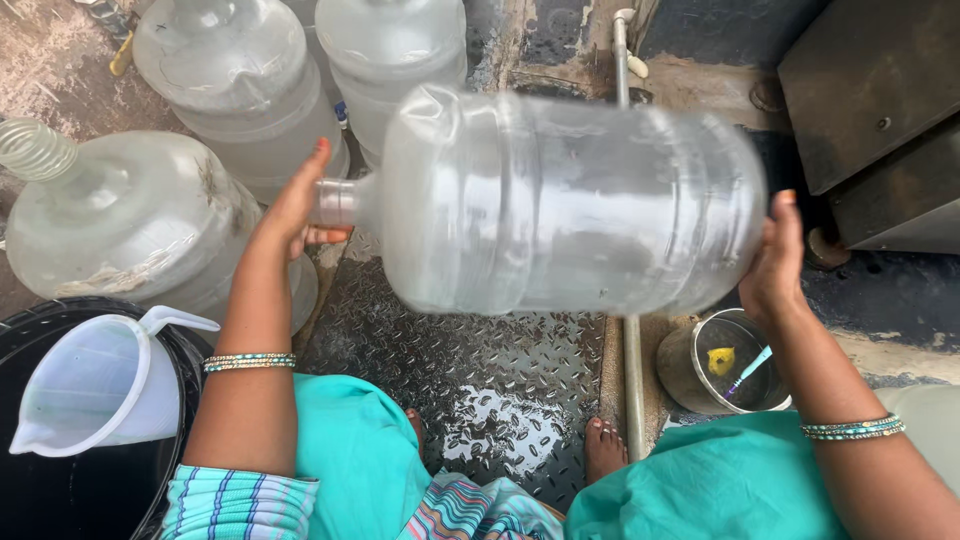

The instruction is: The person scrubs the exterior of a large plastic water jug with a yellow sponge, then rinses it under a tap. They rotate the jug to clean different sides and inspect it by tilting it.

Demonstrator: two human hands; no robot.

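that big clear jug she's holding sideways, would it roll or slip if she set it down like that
Likely yes: the clear jug is round-bodied and lying sideways, so it would probably roll. The metal floor plate looks wet, so it may slide. Left hand covers the neck, right hand braces the base.
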